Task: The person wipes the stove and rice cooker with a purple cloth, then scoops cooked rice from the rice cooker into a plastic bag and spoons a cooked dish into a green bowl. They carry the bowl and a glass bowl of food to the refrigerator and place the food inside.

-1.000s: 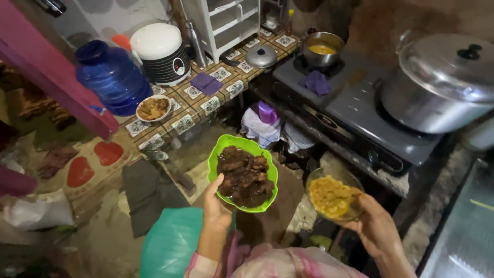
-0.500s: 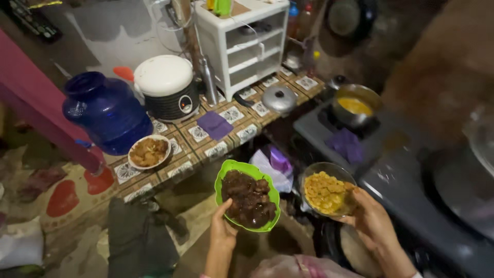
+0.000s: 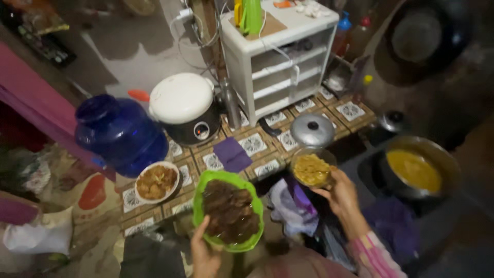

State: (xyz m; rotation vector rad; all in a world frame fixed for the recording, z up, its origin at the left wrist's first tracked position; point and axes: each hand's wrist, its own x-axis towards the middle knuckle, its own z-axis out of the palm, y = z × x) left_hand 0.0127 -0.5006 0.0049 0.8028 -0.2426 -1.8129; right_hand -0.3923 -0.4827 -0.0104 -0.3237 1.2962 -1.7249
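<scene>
My left hand grips the near rim of a green plastic bowl filled with dark brown cooked pieces. My right hand holds a clear glass bowl of yellow food by its right side. Both bowls hover just above the front edge of a tiled counter. A white plate of fried brown food sits on the counter left of the green bowl. A purple cloth lies between the two bowls, further back.
On the counter stand a big blue water jug, a white and black rice cooker, a steel pot lid and a white drawer unit. A pot of yellow curry sits on the stove at right.
The view has swung up and left toward the counter. Both bowls have moved forward, closer to the tiled counter, and the glass bowl now sits near the steel lid.
</scene>
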